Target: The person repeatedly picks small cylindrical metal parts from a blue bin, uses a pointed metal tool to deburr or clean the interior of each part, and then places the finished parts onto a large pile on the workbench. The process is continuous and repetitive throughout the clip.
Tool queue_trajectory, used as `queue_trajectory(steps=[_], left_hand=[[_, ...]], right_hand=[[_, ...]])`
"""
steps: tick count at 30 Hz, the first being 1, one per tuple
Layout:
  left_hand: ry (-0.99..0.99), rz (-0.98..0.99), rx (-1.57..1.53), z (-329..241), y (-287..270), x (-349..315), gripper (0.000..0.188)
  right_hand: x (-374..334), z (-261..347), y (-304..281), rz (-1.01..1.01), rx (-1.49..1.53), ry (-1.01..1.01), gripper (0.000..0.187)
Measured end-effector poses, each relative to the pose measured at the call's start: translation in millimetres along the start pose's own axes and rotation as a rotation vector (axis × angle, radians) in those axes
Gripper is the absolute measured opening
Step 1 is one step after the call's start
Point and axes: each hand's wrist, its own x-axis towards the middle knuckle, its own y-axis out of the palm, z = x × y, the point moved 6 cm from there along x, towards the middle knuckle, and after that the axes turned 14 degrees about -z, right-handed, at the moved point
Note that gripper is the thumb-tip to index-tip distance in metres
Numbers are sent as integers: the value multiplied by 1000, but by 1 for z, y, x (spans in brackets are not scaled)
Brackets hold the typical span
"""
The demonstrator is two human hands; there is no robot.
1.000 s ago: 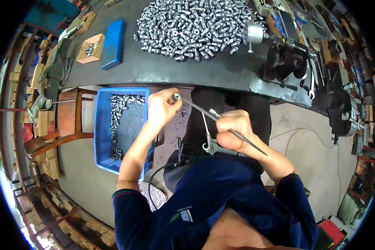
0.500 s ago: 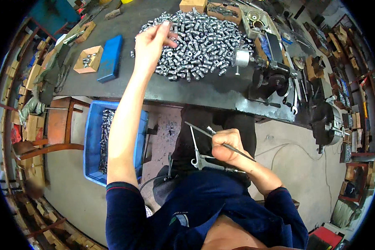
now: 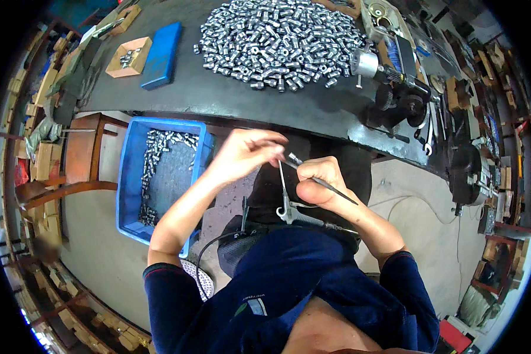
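The left hand [image 3: 245, 156] is blurring at its fingertips [image 3: 273, 153], leaving unclear whether they are pinching anything. The right hand [image 3: 320, 178] is hiding the middle of a dark rod [image 3: 336, 192]. Beyond both hands, the upper edge is cutting off a pile of fittings [image 3: 280, 44]. Beside the left hand, its forearm [image 3: 186, 209] is covering part of a blue bin [image 3: 170, 124].

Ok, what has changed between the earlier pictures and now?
The left hand has come back from over the pile of metal fittings toward the person, to beside the right hand; whether it holds anything is unclear. The right hand still grips the dark rod, and the blue bin stays in place.
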Motion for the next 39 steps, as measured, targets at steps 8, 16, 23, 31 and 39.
queue_trajectory(steps=[8, 16, 23, 31, 39], left_hand=[[24, 103, -154, 8, 32, -3, 14], [59, -56, -295, 7, -7, -5, 15], [37, -55, -63, 16, -3, -11, 23], [-14, 103, 5, 9, 27, -10, 15], [799, 187, 601, -24, 24, -39, 17]], right_hand=[[-8, -16, 12, -129, -51, -3, 16], [2, -3, 9, -30, -142, -120, 21], [1, -3, 3, -37, -90, -10, 20], [-3, -9, 13, 8, 45, 98, 23], [-18, -20, 19, 225, 142, 184, 29]])
